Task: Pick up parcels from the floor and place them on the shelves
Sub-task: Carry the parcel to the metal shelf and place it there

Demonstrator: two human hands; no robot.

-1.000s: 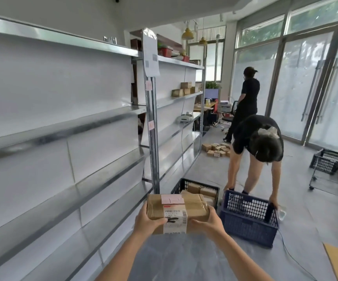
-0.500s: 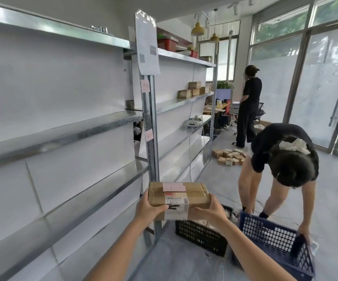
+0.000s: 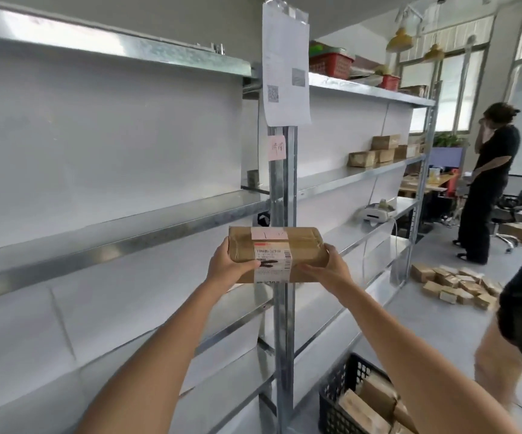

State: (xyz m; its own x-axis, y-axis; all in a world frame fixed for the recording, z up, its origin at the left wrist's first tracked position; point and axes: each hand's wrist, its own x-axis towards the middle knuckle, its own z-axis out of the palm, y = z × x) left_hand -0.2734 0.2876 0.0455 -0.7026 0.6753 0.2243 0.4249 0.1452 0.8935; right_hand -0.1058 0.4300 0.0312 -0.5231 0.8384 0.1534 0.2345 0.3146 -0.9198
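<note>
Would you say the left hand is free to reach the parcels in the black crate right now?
Probably not: the left hand and right hand both hold a brown parcel up by the shelves, while the black crate sits low on the floor.

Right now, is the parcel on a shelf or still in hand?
In hand. The parcel is held level in front of the upright post, left hand and right hand gripping its ends; no shelf touches it.
</note>
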